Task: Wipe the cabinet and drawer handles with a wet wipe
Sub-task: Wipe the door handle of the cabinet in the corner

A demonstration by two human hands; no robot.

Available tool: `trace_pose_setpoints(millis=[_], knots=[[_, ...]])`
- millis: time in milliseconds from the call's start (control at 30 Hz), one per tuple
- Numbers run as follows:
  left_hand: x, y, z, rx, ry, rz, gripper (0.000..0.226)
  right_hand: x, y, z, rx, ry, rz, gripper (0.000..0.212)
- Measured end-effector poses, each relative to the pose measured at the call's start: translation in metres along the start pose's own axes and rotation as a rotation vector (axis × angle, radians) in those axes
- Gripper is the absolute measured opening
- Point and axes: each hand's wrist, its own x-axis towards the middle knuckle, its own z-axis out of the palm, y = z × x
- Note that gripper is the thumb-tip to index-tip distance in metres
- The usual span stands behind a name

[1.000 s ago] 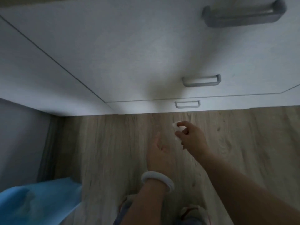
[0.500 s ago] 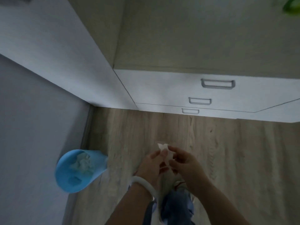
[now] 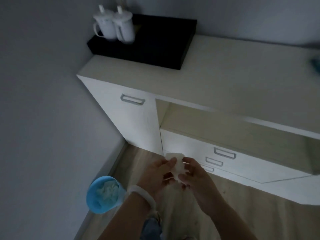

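The wet wipe (image 3: 176,166) is bunched into a small white wad held between both hands at about 6 o'clock in the view, in the air in front of the drawer stack and touching no handle. Nothing visible tells which handles have been cleaned; none looks wet or marked in this dim light. Judging from the wad being worked between the fingers and not pressed on metal, the person seems to be refolding it between handles, so at least some wiping is probably left.

The left hand (image 3: 154,174), with a pale bangle (image 3: 143,196) on its wrist, comes up from 6 o'clock with the palm turned inward; its thumb and forefinger pinch the upper edge of the wipe, the other fingers curled loosely behind. The right hand (image 3: 194,174) reaches in from 5 o'clock, its fingers bent and pinching the lower part of the wad, thumb on top.

Just beyond the hands, toward 3 o'clock, three drawer handles step down the white fronts: the top drawer handle (image 3: 224,153), the middle drawer handle (image 3: 214,161) and the bottom drawer handle (image 3: 208,169), the last partly hidden by the right hand. At 11 o'clock from the hands, higher up, is the cabinet door handle (image 3: 132,99). A blue bin (image 3: 94,200) holding crumpled white material stands on the floor at 9 o'clock, near the left wrist. On the cabinet top at 12 o'clock a black tray (image 3: 155,44) carries two white mugs (image 3: 114,25).
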Motion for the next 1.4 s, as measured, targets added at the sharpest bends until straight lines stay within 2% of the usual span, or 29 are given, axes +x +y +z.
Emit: trace_pose_setpoints(millis=[133,233,333,400,433,500,600,667,767,833,900,1000,1067,1133,1300,1400], knots=[[-0.028,0.023,-0.016,0.084,0.122,0.142,0.018,-0.003,-0.030,0.033,-0.102,-0.058,-0.005,0.042],[-0.038,0.039,-0.032,0.068,0.169,0.166,0.016,0.001,-0.049,0.053,-0.176,0.056,-0.043,0.018],[-0.038,0.059,-0.049,-0.180,0.118,0.092,0.023,0.010,-0.066,0.075,-0.258,0.217,-0.100,0.012],[-0.036,0.073,-0.063,-0.353,0.063,0.041,0.029,0.021,-0.074,0.094,-0.292,0.253,-0.125,0.011],[-0.034,0.079,-0.069,-0.366,0.045,0.041,0.029,0.028,-0.077,0.103,-0.322,0.257,-0.129,0.011],[-0.028,0.089,-0.079,-0.305,0.074,0.067,0.024,0.043,-0.080,0.119,-0.400,0.232,-0.134,0.011],[-0.008,0.099,-0.099,-0.274,0.217,0.088,0.017,0.074,-0.092,0.137,-0.551,0.207,-0.222,0.016],[0.003,0.106,-0.114,-0.234,0.311,0.117,0.019,0.098,-0.110,0.140,-0.702,0.250,-0.363,0.022],[0.018,0.120,-0.134,0.096,0.503,0.233,0.017,0.150,-0.146,0.139,-1.034,0.346,-0.636,0.032],[0.022,0.133,-0.140,0.230,0.560,0.321,0.012,0.189,-0.164,0.130,-1.207,0.372,-0.773,0.027],[0.033,0.144,-0.145,0.262,0.556,0.348,0.016,0.227,-0.177,0.119,-1.349,0.330,-0.754,0.027],[0.057,0.153,-0.152,0.249,0.505,0.310,0.027,0.268,-0.182,0.104,-1.574,0.163,-0.641,0.045],[0.076,0.159,-0.155,0.080,0.445,0.243,0.027,0.282,-0.176,0.101,-1.653,0.093,-0.632,0.057],[0.099,0.166,-0.156,-0.033,0.441,0.190,0.024,0.288,-0.171,0.099,-1.659,0.099,-0.638,0.061],[0.144,0.181,-0.150,-0.063,0.633,0.218,0.020,0.289,-0.170,0.097,-1.612,0.132,-0.648,0.058],[0.159,0.186,-0.138,-0.067,0.592,0.214,0.019,0.292,-0.169,0.096,-1.588,0.127,-0.667,0.054]])
